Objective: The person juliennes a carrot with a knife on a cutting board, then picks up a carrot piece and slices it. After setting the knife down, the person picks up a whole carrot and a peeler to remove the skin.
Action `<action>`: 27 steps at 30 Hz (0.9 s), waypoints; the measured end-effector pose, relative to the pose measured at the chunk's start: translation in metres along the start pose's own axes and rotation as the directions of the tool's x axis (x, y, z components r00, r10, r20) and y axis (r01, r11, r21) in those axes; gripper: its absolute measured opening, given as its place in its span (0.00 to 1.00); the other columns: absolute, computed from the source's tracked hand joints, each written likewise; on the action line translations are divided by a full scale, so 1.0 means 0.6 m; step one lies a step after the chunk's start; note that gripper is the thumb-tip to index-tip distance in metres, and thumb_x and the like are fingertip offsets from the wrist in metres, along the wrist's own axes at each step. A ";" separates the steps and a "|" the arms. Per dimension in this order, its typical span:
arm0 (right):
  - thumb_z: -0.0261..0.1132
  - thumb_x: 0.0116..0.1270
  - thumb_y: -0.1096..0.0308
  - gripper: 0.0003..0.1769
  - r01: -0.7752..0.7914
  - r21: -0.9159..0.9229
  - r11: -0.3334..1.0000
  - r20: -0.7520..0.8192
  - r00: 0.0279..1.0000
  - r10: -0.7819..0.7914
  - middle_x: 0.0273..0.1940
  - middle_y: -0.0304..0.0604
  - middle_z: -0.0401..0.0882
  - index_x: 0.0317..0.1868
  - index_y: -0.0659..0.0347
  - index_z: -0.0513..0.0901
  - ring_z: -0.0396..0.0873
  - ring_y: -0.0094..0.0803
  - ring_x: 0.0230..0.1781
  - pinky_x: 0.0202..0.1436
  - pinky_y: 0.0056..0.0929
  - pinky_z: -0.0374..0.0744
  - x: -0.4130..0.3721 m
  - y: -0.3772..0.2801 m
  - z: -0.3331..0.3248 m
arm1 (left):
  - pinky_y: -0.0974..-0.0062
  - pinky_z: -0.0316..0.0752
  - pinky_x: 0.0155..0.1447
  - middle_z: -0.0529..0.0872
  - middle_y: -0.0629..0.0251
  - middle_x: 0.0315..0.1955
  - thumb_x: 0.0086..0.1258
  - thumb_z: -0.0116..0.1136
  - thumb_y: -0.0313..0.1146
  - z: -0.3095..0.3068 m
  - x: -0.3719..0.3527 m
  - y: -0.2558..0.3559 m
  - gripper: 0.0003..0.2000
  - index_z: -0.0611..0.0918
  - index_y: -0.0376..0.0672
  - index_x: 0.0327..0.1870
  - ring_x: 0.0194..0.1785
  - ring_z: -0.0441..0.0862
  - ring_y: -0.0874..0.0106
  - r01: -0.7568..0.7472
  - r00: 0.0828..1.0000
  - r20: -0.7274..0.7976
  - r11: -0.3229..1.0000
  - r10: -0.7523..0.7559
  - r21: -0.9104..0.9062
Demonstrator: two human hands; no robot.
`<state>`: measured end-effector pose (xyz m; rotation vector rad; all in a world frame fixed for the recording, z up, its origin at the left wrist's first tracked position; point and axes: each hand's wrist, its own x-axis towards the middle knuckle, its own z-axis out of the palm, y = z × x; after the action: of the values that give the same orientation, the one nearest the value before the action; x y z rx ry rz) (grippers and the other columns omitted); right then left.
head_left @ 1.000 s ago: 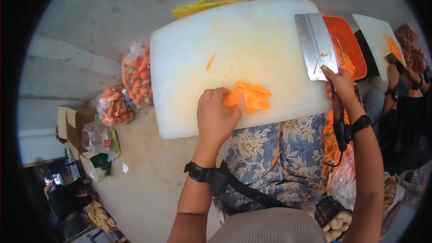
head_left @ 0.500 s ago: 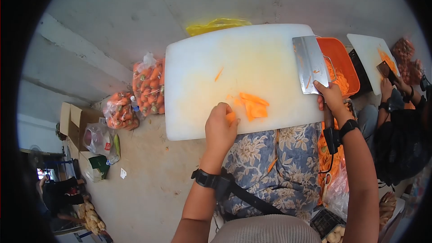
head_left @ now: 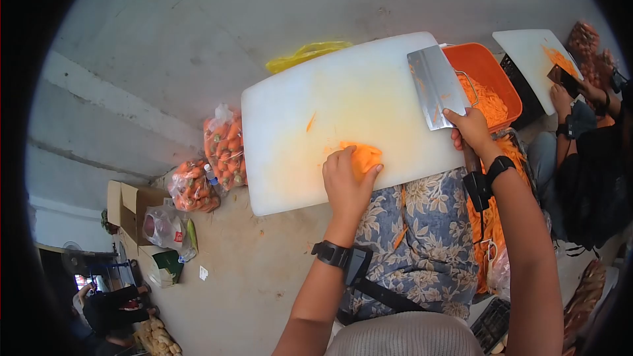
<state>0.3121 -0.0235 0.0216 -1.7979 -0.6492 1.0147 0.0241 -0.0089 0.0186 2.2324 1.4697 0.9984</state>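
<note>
A large white cutting board (head_left: 343, 105) lies across my lap. On its near part, my left hand (head_left: 349, 181) curls its fingers and thumb around a small pile of orange carrot slices (head_left: 364, 157). My right hand (head_left: 471, 130) grips a broad cleaver (head_left: 435, 86), its blade flat over the board's right side with bits of carrot stuck to it. One thin carrot strip (head_left: 310, 121) lies alone left of the middle. Just beyond the board's right edge stands an orange container (head_left: 514, 92) of shredded carrot (head_left: 486, 102).
Bags of whole carrots (head_left: 226, 148) stand left of the board, near an open cardboard box (head_left: 132, 207). A yellow bag (head_left: 306, 55) lies behind it. At right, a co-worker's hands (head_left: 562, 102) hold a knife at another white board (head_left: 527, 59). More carrot shreds lie beside my right leg.
My left hand has moved right onto the carrot slices and now holds them. The camera view has tilted, and my right hand still holds the cleaver at the board's right side.
</note>
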 end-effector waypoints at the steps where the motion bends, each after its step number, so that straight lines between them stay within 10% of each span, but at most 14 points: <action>1: 0.69 0.65 0.58 0.23 0.007 0.001 1.000 0.006 1.000 -0.007 0.15 0.43 0.73 0.35 0.75 0.73 0.71 0.28 0.08 0.09 0.31 0.71 0.001 -0.001 0.000 | 0.61 0.70 0.57 0.78 0.54 0.45 0.54 0.74 0.39 0.000 -0.001 0.009 0.25 0.79 0.38 0.50 0.51 0.75 0.55 0.000 1.000 -0.009 1.000 0.000 0.004; 22: 0.69 0.64 0.61 0.22 -0.027 0.024 0.999 -0.001 1.000 0.027 0.16 0.45 0.75 0.38 0.77 0.74 0.73 0.29 0.09 0.10 0.30 0.71 -0.006 -0.009 -0.001 | 0.61 0.73 0.55 0.83 0.54 0.45 0.62 0.59 0.24 -0.030 0.065 -0.028 0.12 0.82 0.38 0.47 0.49 0.79 0.54 -0.191 0.981 0.004 0.981 0.192 -0.024; 27: 0.68 0.65 0.61 0.20 -0.039 -0.010 0.999 0.018 0.999 0.039 0.16 0.44 0.75 0.37 0.75 0.76 0.73 0.30 0.08 0.11 0.29 0.72 -0.008 -0.013 -0.002 | 0.62 0.74 0.55 0.84 0.55 0.44 0.56 0.61 0.20 -0.024 0.132 -0.044 0.14 0.84 0.41 0.44 0.51 0.78 0.53 -0.169 0.893 0.424 0.986 0.152 0.003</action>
<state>0.3104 -0.0245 0.0305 -1.8175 -0.6332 1.0568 0.0151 0.0711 0.0448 2.4328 1.1362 0.4767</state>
